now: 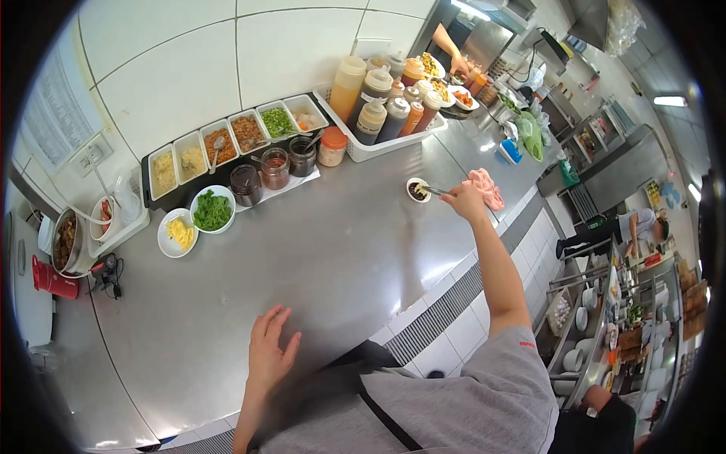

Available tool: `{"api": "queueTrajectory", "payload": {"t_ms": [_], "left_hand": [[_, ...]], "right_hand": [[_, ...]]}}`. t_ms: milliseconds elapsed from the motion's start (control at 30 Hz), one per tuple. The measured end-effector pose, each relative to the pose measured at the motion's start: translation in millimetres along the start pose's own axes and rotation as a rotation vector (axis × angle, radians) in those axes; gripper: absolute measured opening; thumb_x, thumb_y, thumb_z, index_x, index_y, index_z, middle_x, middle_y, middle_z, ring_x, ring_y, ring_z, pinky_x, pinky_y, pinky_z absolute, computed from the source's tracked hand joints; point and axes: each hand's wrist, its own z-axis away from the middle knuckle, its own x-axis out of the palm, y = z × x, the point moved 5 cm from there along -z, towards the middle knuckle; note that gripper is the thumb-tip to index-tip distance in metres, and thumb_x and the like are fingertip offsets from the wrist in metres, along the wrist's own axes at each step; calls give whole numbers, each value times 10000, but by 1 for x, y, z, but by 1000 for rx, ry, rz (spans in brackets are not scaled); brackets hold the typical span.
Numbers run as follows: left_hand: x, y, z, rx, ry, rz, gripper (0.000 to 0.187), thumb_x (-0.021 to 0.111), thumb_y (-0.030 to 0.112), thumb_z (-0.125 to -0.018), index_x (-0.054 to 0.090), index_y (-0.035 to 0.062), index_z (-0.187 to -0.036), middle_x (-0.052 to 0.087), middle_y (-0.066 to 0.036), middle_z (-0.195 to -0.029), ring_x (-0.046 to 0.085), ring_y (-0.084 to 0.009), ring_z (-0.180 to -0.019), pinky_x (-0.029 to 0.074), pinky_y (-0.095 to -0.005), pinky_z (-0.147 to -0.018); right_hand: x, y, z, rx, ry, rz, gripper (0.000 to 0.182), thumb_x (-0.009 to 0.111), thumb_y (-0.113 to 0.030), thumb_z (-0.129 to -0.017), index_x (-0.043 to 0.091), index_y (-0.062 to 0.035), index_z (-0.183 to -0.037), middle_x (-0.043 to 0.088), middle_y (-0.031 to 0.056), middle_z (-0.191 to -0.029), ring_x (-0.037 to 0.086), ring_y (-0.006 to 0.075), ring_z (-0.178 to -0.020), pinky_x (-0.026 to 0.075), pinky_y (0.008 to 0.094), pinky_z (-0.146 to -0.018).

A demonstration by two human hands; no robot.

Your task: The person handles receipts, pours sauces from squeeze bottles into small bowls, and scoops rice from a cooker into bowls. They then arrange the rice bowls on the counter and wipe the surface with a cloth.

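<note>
My right hand (pixel 465 202) is closed around the handle of a metal spoon (pixel 433 190). The spoon's end reaches into a small white bowl (pixel 410 194) holding dark sauce and something pale; its tip is hard to make out. Just beyond that hand a crumpled pink cloth (pixel 486 188) lies on the steel counter. My left hand (pixel 272 346) hovers over the near edge of the counter (pixel 227 303), fingers spread, holding nothing.
Trays of chopped toppings (pixel 246 134), sauce jars (pixel 274 166) and a basket of squeeze bottles (pixel 378 113) line the wall. Bowls of greens (pixel 212 209) and yellow shreds (pixel 180 234) stand left. Another person's hand (pixel 459 66) is over plates at the back; a co-worker (pixel 635 231) bends at right.
</note>
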Motion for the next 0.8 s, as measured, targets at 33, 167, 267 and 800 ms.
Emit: {"api": "queueTrajectory", "payload": {"t_ms": [33,167,267,800], "left_hand": [[3,1,1,8,-9,9,424,632,149,-746,508,57,-1141,480,-128,-1193,465,-309,-1081,303,-436,-989],[10,-2,5,-15,-33,26,427,633,153,-745,507,59,-1142,483,-125,-1190,470,-306,-1077,302,-438,-990],[10,-4,7,-34,-30,33,424,634,154,-742,512,59,-1137,488,-127,-1183,467,-308,-1081,303,-440,-989],[-2,-11,36,26,190,-85,426,648,196,-744,519,80,-1133,511,-118,-1152,487,-299,-1046,356,-460,-938]], "right_hand": [[-2,-12,-3,-44,-44,173,296,672,-329,-701,647,-34,-702,622,120,-686,596,260,-634,460,353,-604],[-14,-38,-16,-93,-165,402,314,677,-359,-681,648,-51,-738,628,119,-743,600,300,-744,460,392,-663],[-26,-53,-25,-126,-253,531,315,688,-359,-667,645,-60,-757,628,117,-784,596,294,-780,463,385,-687],[28,-528,-52,-954,-62,-24,445,634,-406,-691,617,-13,-900,602,175,-903,568,312,-894,461,381,-773]]}}
